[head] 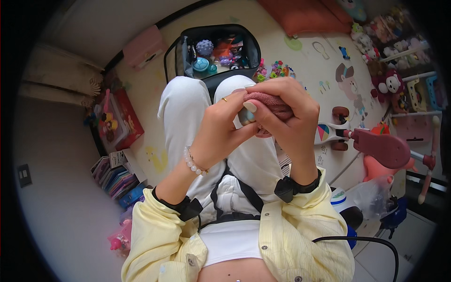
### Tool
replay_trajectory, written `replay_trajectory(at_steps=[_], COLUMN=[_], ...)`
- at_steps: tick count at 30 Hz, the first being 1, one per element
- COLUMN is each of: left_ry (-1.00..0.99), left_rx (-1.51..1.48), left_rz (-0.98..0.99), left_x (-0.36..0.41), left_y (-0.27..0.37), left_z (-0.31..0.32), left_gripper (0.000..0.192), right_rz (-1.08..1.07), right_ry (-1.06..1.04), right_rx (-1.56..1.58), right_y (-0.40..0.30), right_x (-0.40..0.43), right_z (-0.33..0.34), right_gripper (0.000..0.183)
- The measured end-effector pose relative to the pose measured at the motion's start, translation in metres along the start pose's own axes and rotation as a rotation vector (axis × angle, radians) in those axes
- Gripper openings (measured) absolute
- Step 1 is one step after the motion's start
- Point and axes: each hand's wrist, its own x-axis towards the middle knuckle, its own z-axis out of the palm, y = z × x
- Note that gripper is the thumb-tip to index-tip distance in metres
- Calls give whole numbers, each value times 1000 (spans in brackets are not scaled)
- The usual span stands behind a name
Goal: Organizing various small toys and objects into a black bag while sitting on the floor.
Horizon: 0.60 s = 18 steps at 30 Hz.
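Above my right knee, both hands meet around a small object. My left hand, with a ring and a beaded bracelet, grips a small rounded toy in pale blue and beige; fingers cover most of it, so its exact kind is hidden. My right hand holds a bunched dusty-pink cloth against the toy, thumb and fingers pressed over the fold. Just past my knees stands an open dark fabric case. In it lie a spiky purple ball, a turquoise turtle-shell-like toy and other small toys.
Small colourful toys lie right of the case. A pink scooter lies at right, near shelves of plush toys. A pink box, a red box and stacked books line the left. A black cable curves at lower right.
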Motion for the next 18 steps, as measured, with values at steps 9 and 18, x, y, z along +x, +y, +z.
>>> replay_trajectory(at_steps=[9, 18], left_ry=[-113, -98], left_rx=[-790, -1083], left_rz=[-220, -319], left_x=[-7, -6], left_y=[10, -1], left_z=[12, 11], left_gripper=[37, 50], right_rz=[489, 341], right_ry=[281, 628], right_rx=[619, 674], right_y=[12, 23], right_x=[6, -6], right_z=[-4, -12], right_gripper=[24, 23])
